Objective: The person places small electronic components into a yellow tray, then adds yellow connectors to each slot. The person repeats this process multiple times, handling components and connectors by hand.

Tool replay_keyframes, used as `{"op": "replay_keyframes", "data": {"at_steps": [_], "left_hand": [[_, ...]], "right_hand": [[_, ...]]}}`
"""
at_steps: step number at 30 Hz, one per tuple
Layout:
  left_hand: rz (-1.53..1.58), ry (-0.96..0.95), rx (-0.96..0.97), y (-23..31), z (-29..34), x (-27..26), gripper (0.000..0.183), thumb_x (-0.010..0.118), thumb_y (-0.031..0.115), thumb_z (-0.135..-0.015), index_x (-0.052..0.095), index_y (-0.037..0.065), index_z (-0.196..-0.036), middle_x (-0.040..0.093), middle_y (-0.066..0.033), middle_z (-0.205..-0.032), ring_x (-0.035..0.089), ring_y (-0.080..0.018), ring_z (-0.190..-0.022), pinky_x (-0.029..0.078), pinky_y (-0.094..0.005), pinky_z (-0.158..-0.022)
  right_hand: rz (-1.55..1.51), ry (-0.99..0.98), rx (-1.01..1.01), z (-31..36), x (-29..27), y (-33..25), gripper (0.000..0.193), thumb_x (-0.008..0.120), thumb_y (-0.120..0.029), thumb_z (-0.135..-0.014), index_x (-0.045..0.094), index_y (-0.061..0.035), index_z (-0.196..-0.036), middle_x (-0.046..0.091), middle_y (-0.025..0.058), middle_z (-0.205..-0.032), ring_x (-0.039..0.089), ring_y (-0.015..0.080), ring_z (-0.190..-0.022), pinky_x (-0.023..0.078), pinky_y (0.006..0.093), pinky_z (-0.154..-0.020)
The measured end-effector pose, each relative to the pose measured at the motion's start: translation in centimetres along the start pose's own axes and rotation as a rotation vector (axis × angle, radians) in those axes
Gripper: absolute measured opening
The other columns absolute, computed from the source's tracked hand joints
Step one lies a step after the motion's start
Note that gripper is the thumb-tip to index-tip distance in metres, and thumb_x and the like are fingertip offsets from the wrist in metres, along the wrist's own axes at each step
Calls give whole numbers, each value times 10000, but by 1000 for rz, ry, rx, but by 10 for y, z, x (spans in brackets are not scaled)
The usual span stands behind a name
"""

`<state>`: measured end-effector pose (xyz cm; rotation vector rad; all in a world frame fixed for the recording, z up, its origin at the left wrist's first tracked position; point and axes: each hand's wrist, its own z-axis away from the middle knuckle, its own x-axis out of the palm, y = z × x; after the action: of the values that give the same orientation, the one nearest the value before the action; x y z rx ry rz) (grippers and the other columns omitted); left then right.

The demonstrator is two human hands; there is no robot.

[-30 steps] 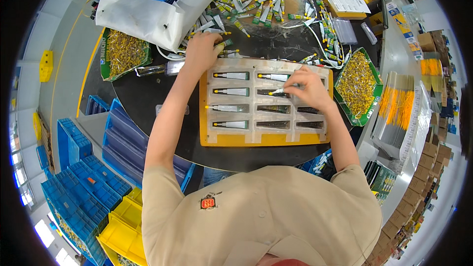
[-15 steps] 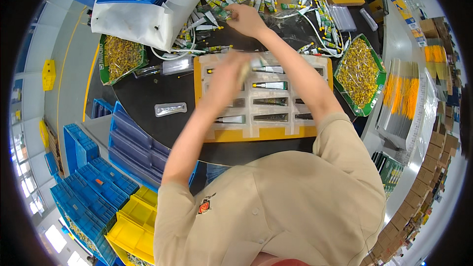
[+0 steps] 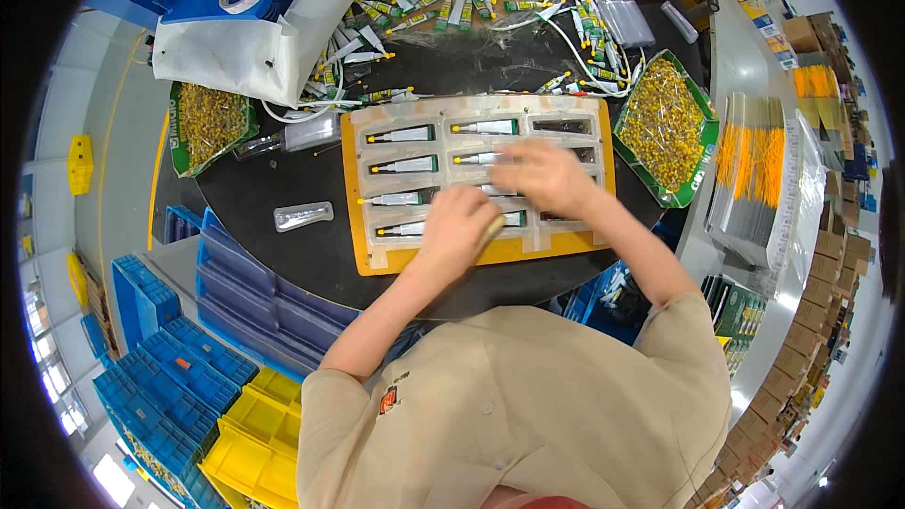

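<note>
A yellow board (image 3: 370, 262) carries a clear plastic tray (image 3: 446, 146) with rows of compartments. Small white-and-green tubes with yellow tips lie in several of them, such as this tube (image 3: 485, 127). Over the tray's lower middle is my left hand (image 3: 457, 226), its fingers curled down; whatever they grip is hidden. A beige patch shows beside its thumb. My right hand (image 3: 551, 179) hovers over the middle and right columns, blurred by motion, close to the left hand. The top right compartment (image 3: 563, 127) shows dark, without a tube.
Loose tubes (image 3: 462, 5) are heaped at the back among white cords. Green boxes of small yellow pieces stand left (image 3: 212, 123) and right (image 3: 665, 132). A clear plastic shell (image 3: 304, 216) lies left of the board. Blue crates (image 3: 179, 372) and yellow bins (image 3: 250, 452) sit lower left.
My right hand has come back from the tube heap to the tray. My left hand has moved down toward the lower middle, where tubes now show in compartments that looked dark. The view has shifted slightly.
</note>
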<state>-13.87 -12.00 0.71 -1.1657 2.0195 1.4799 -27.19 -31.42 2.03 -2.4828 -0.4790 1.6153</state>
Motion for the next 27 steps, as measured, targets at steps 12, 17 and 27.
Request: {"op": "replay_keyframes", "data": {"at_steps": [12, 17, 27], "left_hand": [[-358, -210, -323, -57, 38, -90, 374, 596, -68, -782, 570, 55, -1135, 545, -147, -1161, 479, -370, -1123, 394, -451, -974], [-354, -155, -223, -58, 40, -85, 383, 582, -94, -760, 587, 60, -1111, 564, -129, -1127, 497, -354, -1105, 399, -445, -969], [-151, -144, 7, -61, 24, -89, 388, 654, -45, -710, 714, 79, -1073, 639, -61, -1047, 572, -301, -1030, 449, -402, -916]], "right_hand": [[271, 282, 340, -80, 15, 220, 259, 643, -53, -881, 643, -93, -1136, 604, 96, -1094, 653, 323, -972, 561, 416, -801], [-510, 454, 595, -1, -40, 123, 158, 665, -57, -929, 675, -34, -1085, 681, 80, -954, 678, 160, -838, 539, 281, -762], [31, 35, 330, 60, -60, 85, 294, 618, 41, -797, 745, -103, -1020, 733, 65, -1121, 642, 278, -1148, 495, 396, -996]]}}
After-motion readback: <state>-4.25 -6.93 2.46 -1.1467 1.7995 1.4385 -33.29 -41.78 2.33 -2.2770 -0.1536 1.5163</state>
